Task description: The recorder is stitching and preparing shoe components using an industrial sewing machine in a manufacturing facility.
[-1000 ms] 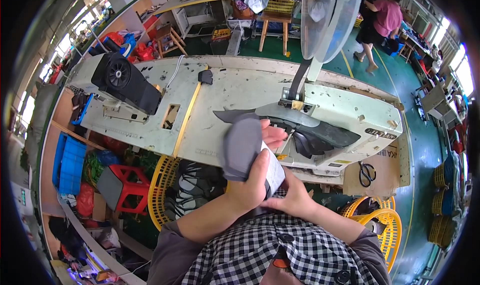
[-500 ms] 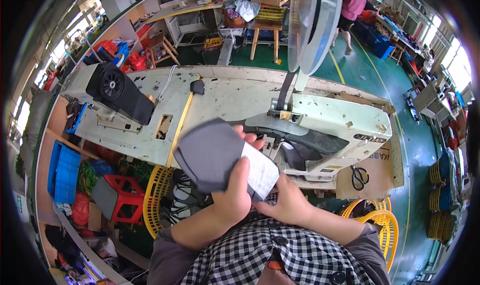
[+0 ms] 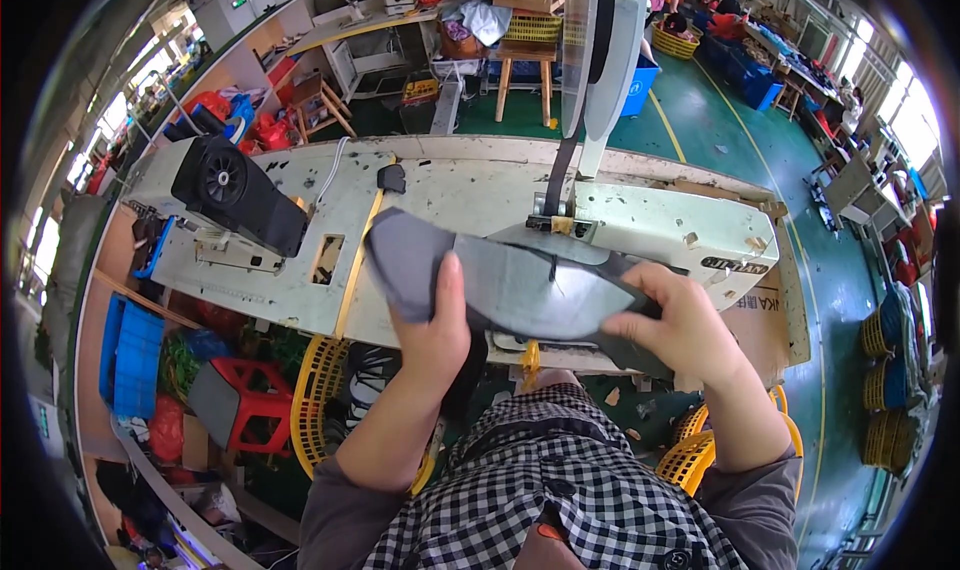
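Observation:
A grey shoe upper (image 3: 500, 275), with a darker left end and a paler, shiny middle, is stretched sideways between my hands above the near edge of the machine table. My left hand (image 3: 430, 325) is closed round its lower left part, thumb on the face towards me, fingers hidden behind. My right hand (image 3: 680, 315) pinches the tapered right end between thumb and fingers. A short dark thread or slit shows on the pale part. Right behind the upper stands the pale machine head (image 3: 680, 225), its working area mostly covered by the piece and my right hand.
A second machine with a black handwheel (image 3: 222, 173) stands left on the pale table (image 3: 460, 190). Yellow baskets (image 3: 318, 400) sit below on both sides, the left one with dark pieces. A red stool (image 3: 245, 395) and blue crate (image 3: 132, 345) are at left.
My right hand has moved right and up, now gripping the far end. The upper has been unfolded from a compact shape into a long one. My left hand has shifted slightly left and up.

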`<state>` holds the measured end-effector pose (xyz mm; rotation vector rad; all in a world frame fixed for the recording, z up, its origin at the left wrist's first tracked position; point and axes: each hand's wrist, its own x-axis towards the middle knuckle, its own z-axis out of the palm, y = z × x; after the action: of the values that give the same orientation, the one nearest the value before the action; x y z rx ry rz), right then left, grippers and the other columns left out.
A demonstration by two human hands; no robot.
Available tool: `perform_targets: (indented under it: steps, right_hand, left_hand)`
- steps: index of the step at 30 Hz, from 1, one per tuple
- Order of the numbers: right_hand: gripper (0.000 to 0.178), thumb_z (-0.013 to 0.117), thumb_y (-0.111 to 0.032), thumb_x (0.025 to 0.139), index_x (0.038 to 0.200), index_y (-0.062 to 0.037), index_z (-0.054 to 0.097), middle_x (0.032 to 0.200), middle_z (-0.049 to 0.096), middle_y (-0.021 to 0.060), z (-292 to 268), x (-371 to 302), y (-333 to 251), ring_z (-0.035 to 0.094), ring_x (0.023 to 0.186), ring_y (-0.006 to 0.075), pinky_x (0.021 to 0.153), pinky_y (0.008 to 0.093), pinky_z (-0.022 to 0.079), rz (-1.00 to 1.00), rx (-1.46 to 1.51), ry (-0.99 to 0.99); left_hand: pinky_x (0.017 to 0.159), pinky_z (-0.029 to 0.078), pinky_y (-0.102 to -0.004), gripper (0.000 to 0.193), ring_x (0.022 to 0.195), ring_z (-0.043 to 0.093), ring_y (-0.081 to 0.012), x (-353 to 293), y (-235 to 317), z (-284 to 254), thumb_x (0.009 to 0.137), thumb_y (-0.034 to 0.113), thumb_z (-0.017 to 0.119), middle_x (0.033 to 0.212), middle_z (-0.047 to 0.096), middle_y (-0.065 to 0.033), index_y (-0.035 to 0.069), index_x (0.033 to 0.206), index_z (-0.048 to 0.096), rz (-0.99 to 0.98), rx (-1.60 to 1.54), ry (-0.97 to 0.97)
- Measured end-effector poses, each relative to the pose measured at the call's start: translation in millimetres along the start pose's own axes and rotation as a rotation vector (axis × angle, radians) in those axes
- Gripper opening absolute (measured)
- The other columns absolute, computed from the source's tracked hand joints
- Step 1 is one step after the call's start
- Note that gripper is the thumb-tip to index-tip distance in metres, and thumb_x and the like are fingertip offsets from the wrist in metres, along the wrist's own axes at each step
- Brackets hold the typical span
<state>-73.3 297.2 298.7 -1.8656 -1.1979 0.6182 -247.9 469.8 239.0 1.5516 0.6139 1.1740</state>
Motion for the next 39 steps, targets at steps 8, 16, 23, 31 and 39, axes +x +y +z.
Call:
perform_targets:
  steps: [8, 16, 23, 31, 39]
  right_hand:
    - [0.024, 0.068, -0.016, 0.081, 0.098, -0.0005, 0.062, 0.088, 0.065, 0.0048, 25, 32, 80, 0.059, 0.076, 0.0108, 0.072, 0.0238, 0.047, 0.365, 0.758, 0.095]
    - [0.034, 0.070, -0.012, 0.077, 0.107, 0.0008, 0.060, 0.097, 0.063, 0.0072, 28, 49, 88, 0.060, 0.083, 0.0140, 0.078, 0.0240, 0.046, 0.186, 0.849, 0.168]
    - [0.037, 0.070, -0.022, 0.079, 0.107, -0.0005, 0.057, 0.095, 0.062, 0.0101, 22, 57, 101, 0.061, 0.079, 0.0192, 0.075, 0.0321, 0.050, 0.434, 0.829, 0.170]
    - [0.110, 0.084, -0.038, 0.060, 0.142, -0.0019, 0.019, 0.141, 0.035, 0.0167, 98, -16, 83, 0.032, 0.131, 0.0292, 0.107, 0.0405, 0.027, -0.087, 0.992, -0.561]
    - [0.030, 0.080, -0.015, 0.069, 0.089, 0.0004, 0.062, 0.079, 0.061, 0.0052, 20, -18, 18, 0.057, 0.075, 0.0123, 0.069, 0.0264, 0.046, -0.122, 0.189, -0.057]
  left_hand:
    - [0.085, 0.042, -0.0324, 0.042, 0.098, 0.051, -0.0216, 10, -49, 26, 0.088, 0.012, 0.055, 0.108, 0.048, -0.0163, -0.002, 0.120, 0.031, 0.015, 0.001, 0.125]
    - [0.085, 0.043, -0.0349, 0.042, 0.099, 0.052, -0.0260, 13, -56, 29, 0.089, 0.013, 0.054, 0.111, 0.048, -0.0192, -0.003, 0.120, 0.031, -0.001, 0.013, 0.118]
    - [0.081, 0.043, -0.0336, 0.045, 0.095, 0.052, -0.0252, 29, -67, 29, 0.087, 0.021, 0.059, 0.106, 0.050, -0.0193, -0.003, 0.115, 0.034, -0.062, 0.055, 0.163]
    - [0.070, 0.037, -0.0278, 0.036, 0.075, 0.043, -0.0126, -38, 24, 3, 0.076, 0.009, 0.050, 0.085, 0.042, -0.0012, 0.003, 0.111, 0.044, -0.286, -0.550, -0.526]
    - [0.075, 0.052, -0.0334, 0.030, 0.090, 0.062, -0.0206, 10, 41, -22, 0.095, 0.016, 0.044, 0.105, 0.060, -0.0165, -0.007, 0.114, 0.051, 0.103, 0.037, -0.271]
